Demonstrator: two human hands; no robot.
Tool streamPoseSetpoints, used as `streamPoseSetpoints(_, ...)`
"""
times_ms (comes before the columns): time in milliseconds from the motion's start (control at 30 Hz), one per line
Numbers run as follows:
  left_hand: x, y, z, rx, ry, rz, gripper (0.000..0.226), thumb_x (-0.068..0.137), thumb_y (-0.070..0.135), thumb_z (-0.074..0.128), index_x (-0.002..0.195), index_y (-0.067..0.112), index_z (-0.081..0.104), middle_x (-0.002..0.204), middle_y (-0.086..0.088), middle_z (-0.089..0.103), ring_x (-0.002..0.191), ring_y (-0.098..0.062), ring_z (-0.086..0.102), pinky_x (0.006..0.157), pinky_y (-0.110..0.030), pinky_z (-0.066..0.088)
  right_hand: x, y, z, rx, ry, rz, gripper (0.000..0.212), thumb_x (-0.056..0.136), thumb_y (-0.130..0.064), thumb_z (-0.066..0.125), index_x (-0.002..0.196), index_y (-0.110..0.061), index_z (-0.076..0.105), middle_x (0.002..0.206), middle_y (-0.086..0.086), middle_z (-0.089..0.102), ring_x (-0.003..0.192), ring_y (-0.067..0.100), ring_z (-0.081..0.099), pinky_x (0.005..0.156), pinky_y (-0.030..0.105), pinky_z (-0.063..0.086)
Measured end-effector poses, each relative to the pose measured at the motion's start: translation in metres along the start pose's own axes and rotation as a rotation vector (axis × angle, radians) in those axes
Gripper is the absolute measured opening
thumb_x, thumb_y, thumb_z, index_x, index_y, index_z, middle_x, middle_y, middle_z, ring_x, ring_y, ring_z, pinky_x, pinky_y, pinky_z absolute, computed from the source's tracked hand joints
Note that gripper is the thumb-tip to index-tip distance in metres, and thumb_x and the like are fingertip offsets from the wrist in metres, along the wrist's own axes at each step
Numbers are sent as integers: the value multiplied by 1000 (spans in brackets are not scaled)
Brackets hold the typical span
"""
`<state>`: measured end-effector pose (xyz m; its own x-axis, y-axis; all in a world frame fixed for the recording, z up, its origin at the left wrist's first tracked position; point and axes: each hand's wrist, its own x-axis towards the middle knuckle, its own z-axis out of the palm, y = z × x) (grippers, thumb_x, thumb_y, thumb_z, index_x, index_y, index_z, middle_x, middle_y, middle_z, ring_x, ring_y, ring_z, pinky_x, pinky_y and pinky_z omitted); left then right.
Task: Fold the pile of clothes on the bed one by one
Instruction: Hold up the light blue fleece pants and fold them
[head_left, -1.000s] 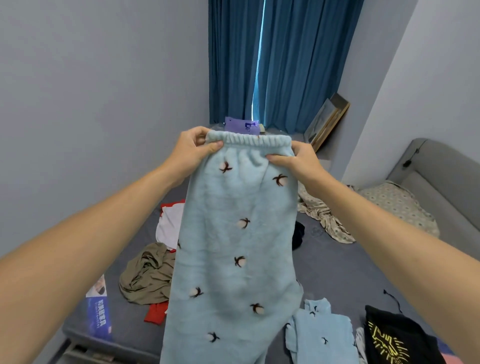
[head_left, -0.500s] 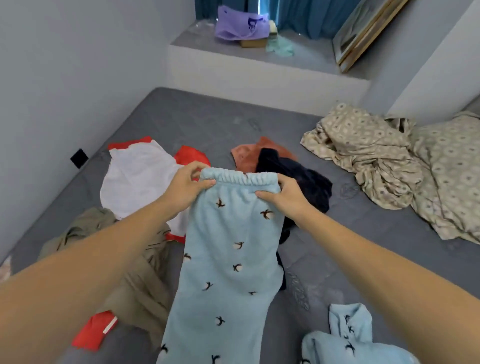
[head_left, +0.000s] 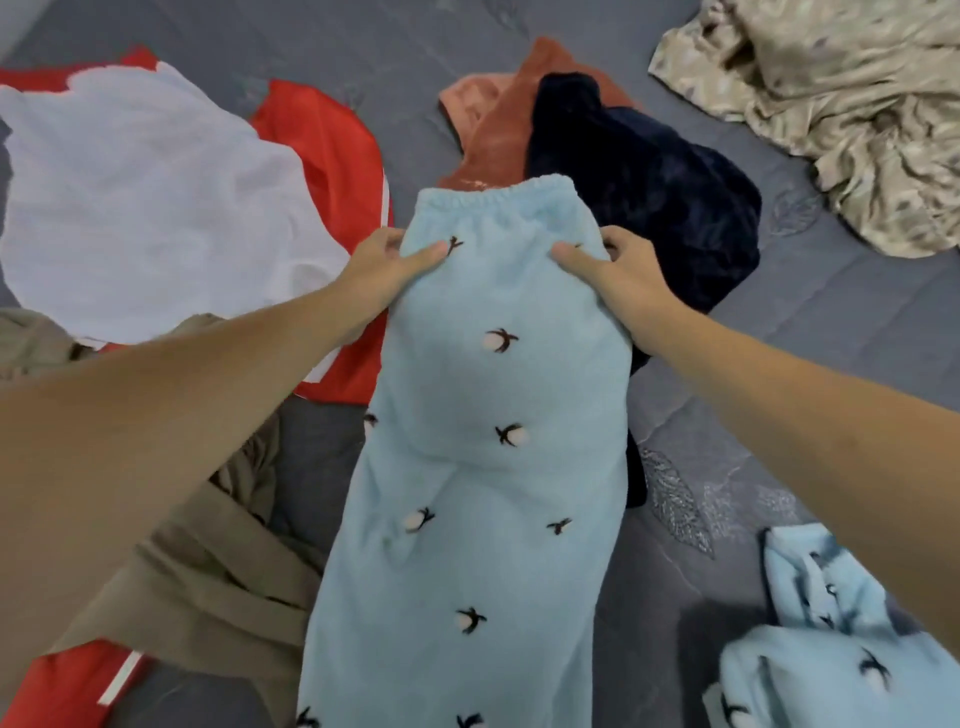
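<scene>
Light blue fleece trousers (head_left: 483, 467) with small dark-and-white motifs stretch lengthwise down the middle of the grey bed (head_left: 831, 364), elastic waistband at the far end. My left hand (head_left: 387, 270) pinches the left side just below the waistband, thumb on top. On the right side, at the same height, my right hand (head_left: 613, 275) pinches the fabric. The waistband end lies over a dark navy garment (head_left: 649, 208) and a rust-pink one (head_left: 493, 130).
A white garment (head_left: 140, 208) over a red one (head_left: 332, 150) lies at the left. An olive garment (head_left: 208, 571) sits under my left arm. A matching light blue top (head_left: 810, 649) is at lower right. A crumpled beige patterned sheet (head_left: 841, 114) fills the upper right.
The trousers came down from held up in the air to lying over the bed and clothes. My hands slid from the waistband to just below it, and my view tilted down.
</scene>
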<state>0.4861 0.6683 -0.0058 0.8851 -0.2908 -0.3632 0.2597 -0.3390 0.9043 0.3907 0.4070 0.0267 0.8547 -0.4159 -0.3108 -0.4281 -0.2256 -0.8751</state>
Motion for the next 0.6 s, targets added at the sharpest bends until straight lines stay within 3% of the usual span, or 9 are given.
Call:
streamPoseSetpoints(133, -44, -40, 9, -115, -94, -116, 44, 89, 44, 78, 124, 21, 64, 117, 6, 74, 101, -8, 73, 87, -25, 56, -43, 29, -5, 123, 31, 65, 52, 82, -39, 87, 119, -9, 67, 111, 5, 77, 99, 22, 76, 88, 42, 63)
streamPoseSetpoints(300, -104, -78, 15, -250, -152, -167, 54, 89, 42, 78, 137, 20, 64, 126, 7, 74, 115, -13, 70, 100, -36, 56, -104, 50, -3, 222, -6, 113, 56, 82, -42, 86, 128, -17, 66, 121, -1, 75, 109, 21, 74, 93, 45, 60)
streamPoseSetpoints(500, -151, -101, 9, -357, -236, -310, 44, 85, 32, 80, 125, 18, 70, 117, 1, 77, 108, -18, 74, 97, -38, 57, -153, 72, 8, 171, 33, 194, 64, 75, -36, 92, 129, -19, 64, 117, -8, 76, 102, 10, 75, 83, 30, 62)
streamPoseSetpoints(600, -175, -110, 5, -277, -274, -364, 41, 79, 29, 84, 117, 18, 73, 106, 2, 80, 100, -19, 76, 84, -33, 60, -170, 88, 12, 123, 9, 244, 56, 73, -29, 94, 122, -16, 70, 111, -8, 77, 99, 10, 75, 80, 25, 62)
